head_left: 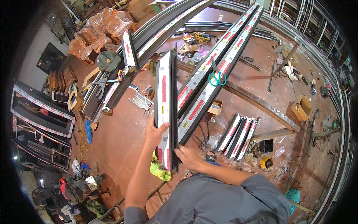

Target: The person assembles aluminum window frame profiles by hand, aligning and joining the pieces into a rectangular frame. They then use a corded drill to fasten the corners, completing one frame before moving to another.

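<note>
A short aluminium profile (163,100), dark with white protective film and red printed strips, stands steeply in front of me. My left hand (154,134) wraps round its left side, with the thumb across the white film. Low on its dark right edge my right hand (188,158) closes its fingers, close to the near ends of two long profiles (201,100). These run away to the far right on a metal stand. Across them lies a pair of scissors (217,78) with teal handles. What my right fingertips press on underneath is hidden.
A bundle of short profiles (238,136) lies on the tiled floor at right. A steel beam (264,106) crosses behind it. More profiles with a cap (108,61) and a clamp (102,84) stand at left. A cardboard box (301,108) sits far right.
</note>
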A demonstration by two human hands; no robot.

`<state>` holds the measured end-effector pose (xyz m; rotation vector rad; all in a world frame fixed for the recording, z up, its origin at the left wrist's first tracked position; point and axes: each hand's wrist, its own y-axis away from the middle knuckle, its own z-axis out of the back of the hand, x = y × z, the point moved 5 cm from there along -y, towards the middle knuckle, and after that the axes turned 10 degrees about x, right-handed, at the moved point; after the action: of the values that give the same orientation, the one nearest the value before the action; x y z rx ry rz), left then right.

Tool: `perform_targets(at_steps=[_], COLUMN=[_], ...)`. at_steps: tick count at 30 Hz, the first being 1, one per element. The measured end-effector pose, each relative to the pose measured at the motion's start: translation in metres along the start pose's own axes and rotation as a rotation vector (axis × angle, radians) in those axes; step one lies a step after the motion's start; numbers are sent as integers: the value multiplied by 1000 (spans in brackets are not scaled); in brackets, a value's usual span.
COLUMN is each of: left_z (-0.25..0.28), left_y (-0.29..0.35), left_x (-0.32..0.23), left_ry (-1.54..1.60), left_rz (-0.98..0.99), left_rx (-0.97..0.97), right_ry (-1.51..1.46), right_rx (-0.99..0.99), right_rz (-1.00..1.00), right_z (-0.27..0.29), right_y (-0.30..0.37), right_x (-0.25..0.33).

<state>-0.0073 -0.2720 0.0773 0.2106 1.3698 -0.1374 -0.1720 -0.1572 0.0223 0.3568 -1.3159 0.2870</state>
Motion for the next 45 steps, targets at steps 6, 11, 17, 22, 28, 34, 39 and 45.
perform_targets(at_steps=[6, 11, 17, 22, 28, 34, 39, 45], left_z=[-8, 6, 20, 32, 35, 38, 37, 20], left_y=[-26, -46, -43, -34, -21, -9, -7, 2], left_x=[-24, -21, -32, -36, -51, -57, -56, -72], left_ry=[35, 55, 117, 33, -19, -45, -30, -26], left_rz=[118, 60, -25, -67, -102, -100, -155, -92], left_rx=[-122, -154, -176, -199, -272, -285, -277, -301], right_ry=[51, -73, 84, 206, -470, -546, -345, -662], right_rx=[-109, 27, 56, 258, 172, 135, 44, -42], right_rz=[-11, -32, 116, 130, 9, -123, -218, -112], right_z=[24, 1, -7, -20, -28, -26, -22, -17], right_y=[27, 75, 94, 104, 87, 78, 81, 66], right_x=[9, -1, 5, -7, -9, -8, -13, 3])
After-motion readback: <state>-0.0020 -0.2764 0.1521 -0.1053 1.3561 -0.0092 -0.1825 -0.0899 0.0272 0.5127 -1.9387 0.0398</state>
